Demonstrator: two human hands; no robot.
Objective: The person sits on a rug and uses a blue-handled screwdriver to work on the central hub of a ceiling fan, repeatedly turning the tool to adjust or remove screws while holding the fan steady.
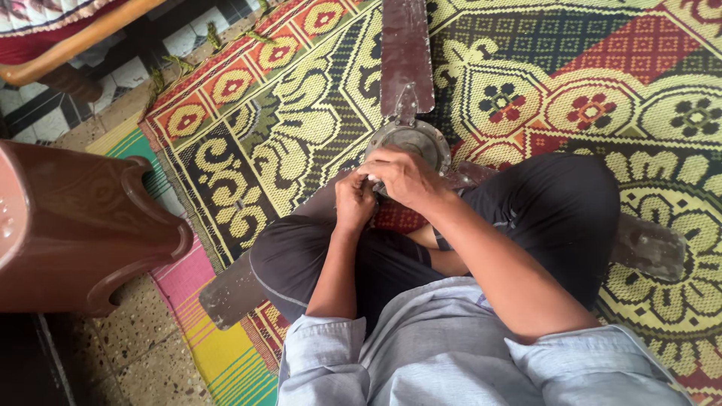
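We sit on a woven mat [301, 98] patterned in yellow, green and red, spread over speckled terrazzo floor [143, 353]. A brown plastic chair [75, 225] stands at left; far left, black-and-white tiles [45, 105] catch soft daylight.

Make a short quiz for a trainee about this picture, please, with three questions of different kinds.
1. True or false: both hands are at the fan hub.
2. Which blade points away from the person: A) the top blade, B) the right blade, C) the left blade?
3. What lies under the fan?

Key
1. True: the left hand and the right hand meet at the hub's near edge.
2. A.
3. A patterned mat.
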